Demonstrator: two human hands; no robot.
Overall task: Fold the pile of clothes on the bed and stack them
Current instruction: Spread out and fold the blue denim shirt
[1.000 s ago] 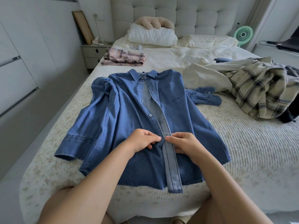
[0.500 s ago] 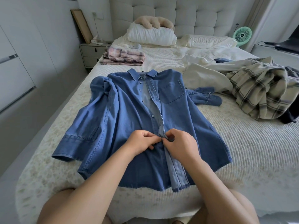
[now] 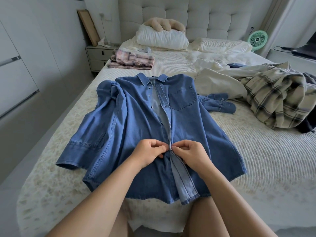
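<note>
Both hands pinching denim shirt front at placket, mid-bed.

Denim shirt (image 3: 136, 127) lies flat, collar at 12 o'clock, hem at 6. Left hand (image 3: 148, 153) & right hand (image 3: 191, 152) meet at centre, fingers curled, tips clamped on the two front edges. Folded pink plaid (image 3: 131, 60) at 11 o'clock; unfolded pile w/ cream plaid shirt (image 3: 275, 98) at 2 o'clock, on bed (image 3: 256, 151).
</note>
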